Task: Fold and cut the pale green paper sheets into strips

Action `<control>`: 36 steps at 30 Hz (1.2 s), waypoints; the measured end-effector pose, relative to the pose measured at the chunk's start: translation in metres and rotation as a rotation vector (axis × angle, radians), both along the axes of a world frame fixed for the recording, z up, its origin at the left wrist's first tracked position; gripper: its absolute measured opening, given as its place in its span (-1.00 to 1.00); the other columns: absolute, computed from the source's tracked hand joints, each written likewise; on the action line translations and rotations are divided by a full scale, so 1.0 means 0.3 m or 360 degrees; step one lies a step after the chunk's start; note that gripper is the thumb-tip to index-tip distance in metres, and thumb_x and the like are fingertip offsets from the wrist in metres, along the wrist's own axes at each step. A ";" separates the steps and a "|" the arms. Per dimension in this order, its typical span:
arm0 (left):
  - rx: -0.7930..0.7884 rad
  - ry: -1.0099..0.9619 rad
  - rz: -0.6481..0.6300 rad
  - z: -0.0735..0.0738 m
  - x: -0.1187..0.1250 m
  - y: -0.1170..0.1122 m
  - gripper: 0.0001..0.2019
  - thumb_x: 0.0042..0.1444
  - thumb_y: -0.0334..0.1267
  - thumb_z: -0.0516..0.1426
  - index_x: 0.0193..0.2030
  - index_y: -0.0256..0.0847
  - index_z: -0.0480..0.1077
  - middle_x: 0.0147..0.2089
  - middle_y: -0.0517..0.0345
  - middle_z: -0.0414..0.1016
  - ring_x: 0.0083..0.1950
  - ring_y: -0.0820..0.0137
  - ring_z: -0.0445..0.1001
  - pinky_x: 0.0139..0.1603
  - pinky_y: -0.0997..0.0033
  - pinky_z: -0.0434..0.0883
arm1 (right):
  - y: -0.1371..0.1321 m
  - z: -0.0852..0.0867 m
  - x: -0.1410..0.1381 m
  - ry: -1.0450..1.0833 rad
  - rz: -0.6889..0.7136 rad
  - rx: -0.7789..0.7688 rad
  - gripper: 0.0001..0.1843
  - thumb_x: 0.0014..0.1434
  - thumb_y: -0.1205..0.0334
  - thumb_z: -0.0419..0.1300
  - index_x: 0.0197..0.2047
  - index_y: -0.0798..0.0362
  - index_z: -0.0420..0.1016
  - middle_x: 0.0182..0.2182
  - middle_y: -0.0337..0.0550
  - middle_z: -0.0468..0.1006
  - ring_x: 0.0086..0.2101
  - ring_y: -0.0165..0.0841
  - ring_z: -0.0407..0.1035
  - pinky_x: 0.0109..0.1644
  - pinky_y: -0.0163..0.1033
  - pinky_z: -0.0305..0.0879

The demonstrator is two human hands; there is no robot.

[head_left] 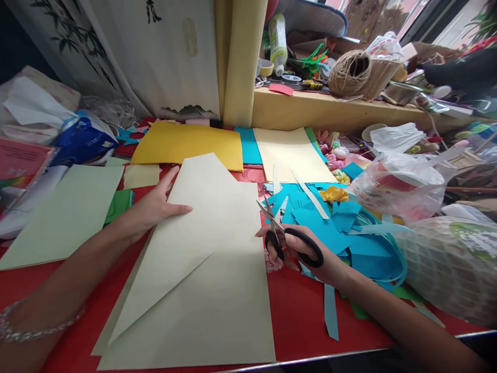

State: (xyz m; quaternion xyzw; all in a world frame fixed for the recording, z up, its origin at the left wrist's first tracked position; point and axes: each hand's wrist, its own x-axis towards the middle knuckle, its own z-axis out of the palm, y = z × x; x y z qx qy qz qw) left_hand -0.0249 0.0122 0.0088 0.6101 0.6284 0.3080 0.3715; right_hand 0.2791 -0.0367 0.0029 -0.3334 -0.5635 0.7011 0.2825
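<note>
A large pale cream sheet of paper (202,300) lies on the red tabletop, with one corner folded over in a slanting flap (166,259). My left hand (159,202) holds its left edge, thumb on top and the other fingers along the edge, partly hidden. At the sheet's right side, my right hand (298,248) grips black-handled scissors (277,223), fingers in the loops. Their blades point up and left, slightly apart, near the sheet's right edge. Beneath the folded sheet, another pale sheet (112,321) sticks out at the left.
Blue paper scraps (318,223) pile up at the right, beside a netted bag (450,264). Yellow sheets (190,142) and a cream sheet (295,153) lie behind. Pale green paper (70,207) and a blue tissue pack (83,134) sit left. Twine (351,72) rests on the cluttered ledge.
</note>
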 end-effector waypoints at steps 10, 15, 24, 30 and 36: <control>-0.0633 -0.0558 0.0103 -0.015 -0.030 0.008 -0.32 -0.12 -0.24 0.29 0.19 0.01 0.22 -0.38 0.23 0.52 -0.40 0.39 0.51 -0.51 0.51 0.44 | -0.001 -0.016 0.003 0.0178 0.0026 -0.0031 -0.53 0.22 -0.07 0.03 -0.03 0.15 0.36 -0.47 -0.15 0.40 -0.48 -0.43 0.32 -0.61 -0.43 0.11; -0.0350 -0.0588 0.0177 -0.024 -0.029 0.020 -0.49 -0.13 -0.21 0.30 0.03 -0.10 0.38 -0.28 0.20 0.55 -0.31 0.43 0.50 -0.39 0.53 0.45 | -0.003 -0.015 0.001 0.0190 0.0067 -0.0010 -0.53 0.20 -0.09 0.05 -0.04 0.14 0.38 -0.46 -0.15 0.40 -0.48 -0.43 0.35 -0.61 -0.44 0.09; -0.0071 -0.0251 0.0333 -0.037 -0.029 0.032 -0.71 -0.10 -0.10 0.25 -0.25 -0.21 0.47 -0.36 0.14 0.55 -0.42 0.39 0.45 -0.50 0.47 0.36 | -0.006 -0.003 -0.005 0.0018 0.0088 -0.0011 -0.47 0.15 -0.14 0.09 -0.02 0.14 0.34 -0.44 -0.16 0.39 -0.47 -0.42 0.34 -0.56 -0.40 0.11; 0.0324 -0.0044 0.0405 -0.014 -0.017 0.013 -0.75 0.04 -0.07 0.15 -0.19 -0.12 0.47 -0.33 0.24 0.51 -0.38 0.44 0.41 -0.43 0.53 0.30 | -0.011 0.005 -0.005 -0.0111 0.0167 0.0005 -0.46 0.13 -0.14 0.13 -0.02 0.14 0.37 -0.45 -0.19 0.39 -0.47 -0.45 0.29 -0.38 -0.31 0.18; 0.0618 0.0028 0.0517 0.024 0.006 -0.023 -0.73 0.07 -0.02 0.11 -0.26 -0.17 0.43 -0.34 0.22 0.46 -0.34 0.44 0.37 -0.39 0.51 0.28 | -0.017 0.017 -0.010 -0.0224 0.0202 -0.0032 -0.41 0.06 -0.20 0.17 -0.05 0.13 0.40 -0.48 -0.20 0.38 -0.51 -0.45 0.28 -0.44 -0.32 0.15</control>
